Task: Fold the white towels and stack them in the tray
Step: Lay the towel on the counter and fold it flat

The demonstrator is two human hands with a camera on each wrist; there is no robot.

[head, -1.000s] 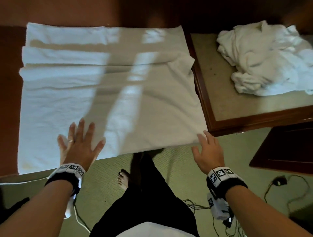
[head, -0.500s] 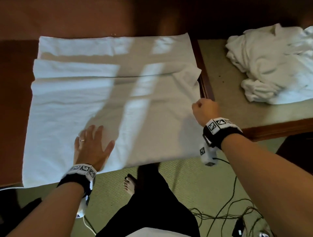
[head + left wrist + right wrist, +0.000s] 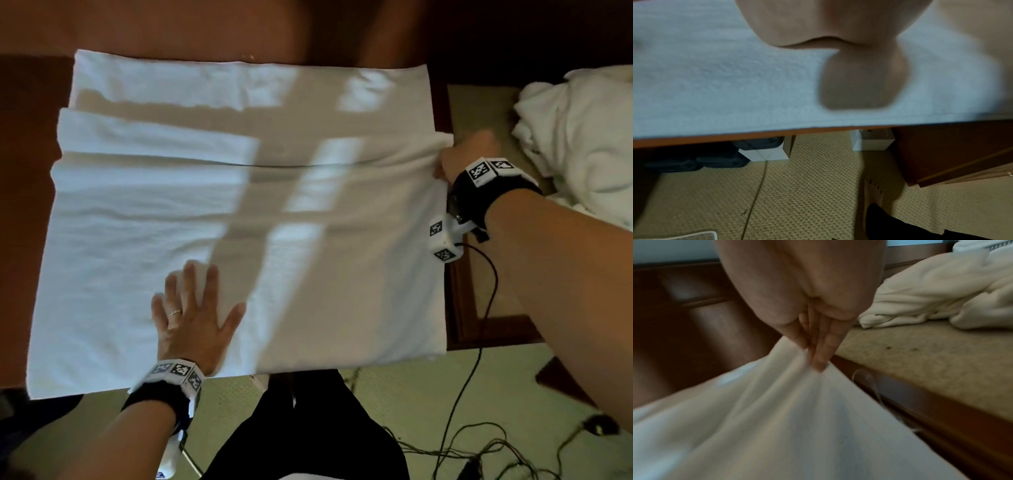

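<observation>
A large white towel [image 3: 308,260] lies spread in flat layers over the brown table [image 3: 20,240]. My left hand [image 3: 191,308] lies flat on its near part, fingers straight and spread; the left wrist view has only the heel of the hand over the towel [image 3: 715,81]. My right hand [image 3: 462,161] grips the towel's far right corner at the table's right edge. In the right wrist view, fingers [image 3: 824,347] and thumb pinch the bunched cloth [image 3: 797,410]. A heap of crumpled white towels [image 3: 575,147] sits to the right.
The heap rests on a lower beige-topped side table [image 3: 486,281] with a dark wood frame. Cables [image 3: 455,428] trail over the carpet. White boxes [image 3: 766,151] and a dark bag [image 3: 694,159] sit under the table. My legs and a bare foot [image 3: 873,193] are near its front edge.
My right hand went from the towel's near right corner up along the right edge, closed into a fist, and now grips the far corner. The left hand stayed flat, sliding slightly forward.
</observation>
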